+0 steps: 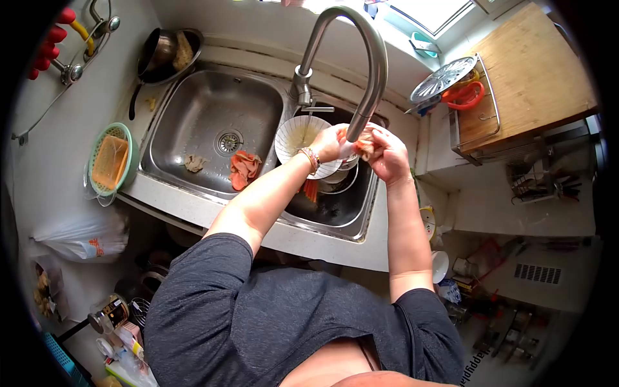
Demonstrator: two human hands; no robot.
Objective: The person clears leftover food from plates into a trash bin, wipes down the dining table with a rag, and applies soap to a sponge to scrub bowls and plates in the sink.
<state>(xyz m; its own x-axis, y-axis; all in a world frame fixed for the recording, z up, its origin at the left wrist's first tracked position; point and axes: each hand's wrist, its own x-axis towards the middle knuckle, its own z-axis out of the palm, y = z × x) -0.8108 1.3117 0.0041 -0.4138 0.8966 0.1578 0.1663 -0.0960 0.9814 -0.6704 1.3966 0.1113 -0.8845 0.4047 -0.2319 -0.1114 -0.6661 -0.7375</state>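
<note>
Both hands are raised over the right sink basin, close together beneath the spout of the tall faucet (pixel 375 71). My left hand (pixel 331 143), with a bracelet at the wrist, has its fingers curled; the spout hides part of what is between them. My right hand (pixel 385 153) pinches a small, crumpled pinkish-orange thing (pixel 366 145). Under my left hand a white ridged plate (pixel 290 138) rests tilted at the divider, with more dishes (pixel 342 180) below it in the right basin. Something orange-red (pixel 311 189) sticks out beneath the plates.
An orange-pink cloth (pixel 244 169) and a pale scrap (pixel 193 162) lie in the left basin (pixel 213 97). Pans (pixel 169 55) stand behind it. A green basket (pixel 132 158) sits at the left, a wooden board (pixel 535 71) and a rack with lids at the right.
</note>
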